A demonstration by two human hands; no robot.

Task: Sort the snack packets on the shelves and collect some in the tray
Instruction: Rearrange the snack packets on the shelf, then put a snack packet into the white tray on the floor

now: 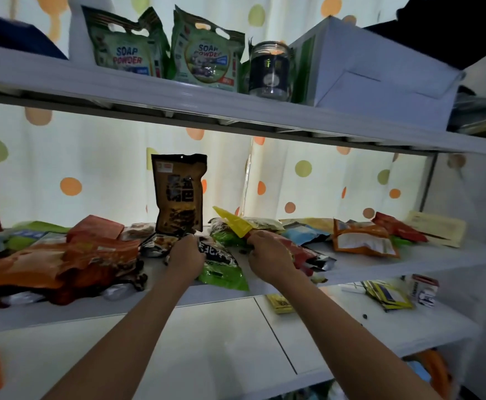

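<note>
Now, your hands: both reach onto the white middle shelf [409,258], among the loose snack packets.
Left hand [185,256]: your fingers curl down over the foot of the tall brown stand-up pouch [179,194] and the black packet with white lettering [217,255]; which of the two your grip is clamped on cannot be told.
Right hand [269,256]: your grip is closed round the yellow plastic packet [233,222], whose pointed corner sticks up and to the left above your knuckles.
Brown pouch: it stands upright at the back of the shelf, against the white curtain with orange and green dots [91,168].
Green packet [224,274]: it lies flat between your two wrists, its edge hanging over the shelf's front lip.
Left pile: flat orange and red foil packets [63,255], overlapping, well apart from your right hand.
Right side: an orange packet with a white back label [364,239] lies beside a red one [397,223].
Top shelf: two green soap powder bags [207,56], a glass jar with a dark label [269,70] and a white cardboard box [380,73].
Lower shelf: small yellow sachets [388,295] near a small white carton [423,290].
</note>
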